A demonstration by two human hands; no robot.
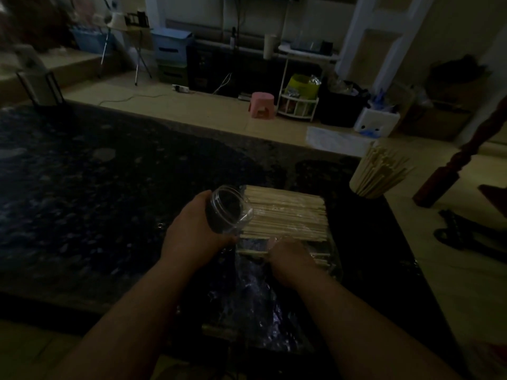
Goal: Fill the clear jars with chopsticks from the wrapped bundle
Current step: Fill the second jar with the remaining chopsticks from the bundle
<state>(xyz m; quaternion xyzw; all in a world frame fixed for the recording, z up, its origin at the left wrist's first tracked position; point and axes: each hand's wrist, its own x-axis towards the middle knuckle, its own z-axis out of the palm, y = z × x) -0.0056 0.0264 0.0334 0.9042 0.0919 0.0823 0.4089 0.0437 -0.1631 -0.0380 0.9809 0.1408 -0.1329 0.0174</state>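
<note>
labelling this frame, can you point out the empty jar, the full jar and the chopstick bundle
empty jar (225,212): head view, middle of its clear body
full jar (367,184): head view, side wall below the stick tips
chopstick bundle (288,212): head view, top layer of sticks, mid-length

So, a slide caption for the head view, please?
Left hand holds a clear jar; right hand grips loose chopsticks beside the wrapped bundle.

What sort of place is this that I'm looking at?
Most likely a lived-in room at home, dimly lit: a pink plastic stool on the floor, blue storage drawers against the wall, and a cluttered white rack.
</note>
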